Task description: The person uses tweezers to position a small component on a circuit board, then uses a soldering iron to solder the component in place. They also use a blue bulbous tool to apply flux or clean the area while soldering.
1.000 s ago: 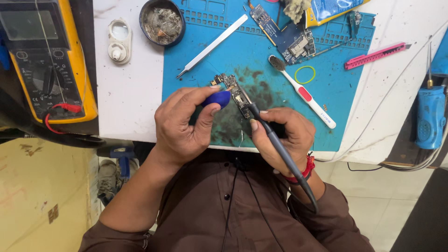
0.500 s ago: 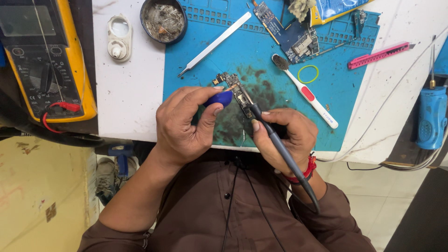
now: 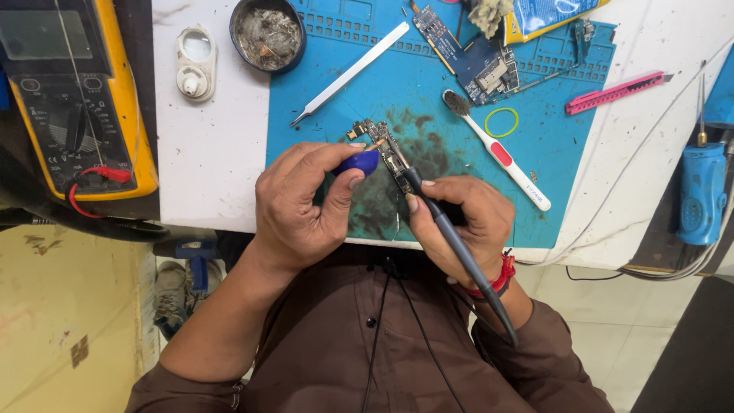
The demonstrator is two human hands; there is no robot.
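Close to your chest, at the near edge of the blue mat (image 3: 581,145), both your hands work over one small circuit board (image 3: 380,143). Your right hand (image 3: 459,222) is closed around the dark handle of a soldering iron (image 3: 443,229), gripped like a pen; its cord runs back over your wrist toward you and its tip reaches up and to the left onto the board. Your left hand (image 3: 302,206) pinches a small blue tool (image 3: 359,162) between thumb and forefinger, its end pressed against the near left side of the board. So the board lies just beyond both sets of fingertips, its long axis running diagonally from far left to near right, roughly in line with the iron. Your left hand is the nearer to the board; the right stays a little back, reaching it only through the iron.

Further out on the mat, a white toothbrush (image 3: 497,149) with a red patch lies to the right, a yellow rubber band (image 3: 502,121) just beyond it. White tweezers (image 3: 352,73) lie slantwise to the left, and a larger blue circuit board (image 3: 466,57) sits near the far edge. On the white table, a round tin (image 3: 267,32) of debris, a pink cutter (image 3: 615,92) far right, and a yellow multimeter (image 3: 76,107) far left
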